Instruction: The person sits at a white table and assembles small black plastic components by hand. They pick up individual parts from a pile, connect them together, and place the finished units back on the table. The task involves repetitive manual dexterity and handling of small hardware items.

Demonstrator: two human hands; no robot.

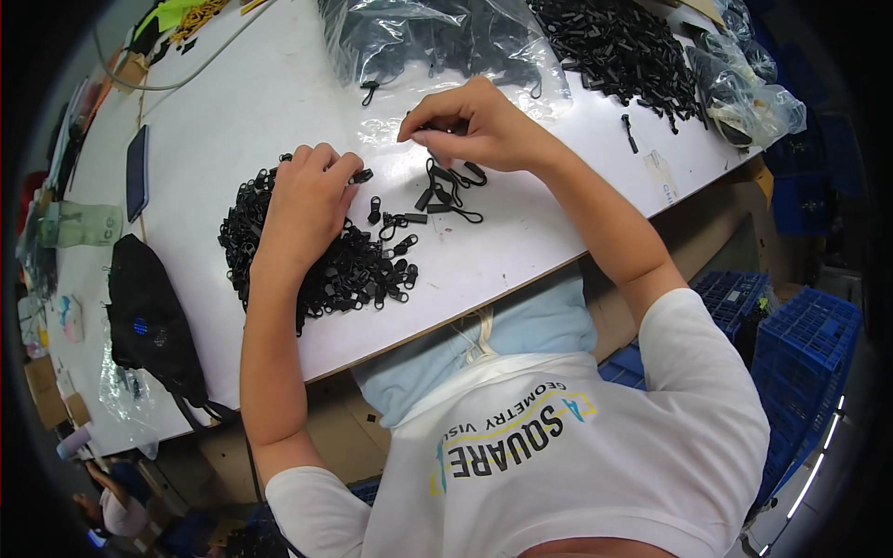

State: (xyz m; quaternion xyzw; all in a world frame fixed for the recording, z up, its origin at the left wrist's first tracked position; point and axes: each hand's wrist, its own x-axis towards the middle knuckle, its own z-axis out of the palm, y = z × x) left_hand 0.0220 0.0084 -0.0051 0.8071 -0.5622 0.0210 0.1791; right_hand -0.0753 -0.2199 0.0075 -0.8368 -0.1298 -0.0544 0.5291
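Two hands curl — left hand (314,191) on black zipper sliders (349,276), right hand (479,132) near corded pulls (438,209) — their grip unclear.

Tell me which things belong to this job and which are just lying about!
Job things, it seems:
black zipper sliders, under the left hand
looped black cord pulls, near the right hand

Lying about, probably:
smartphone
black bag
blue plastic crates
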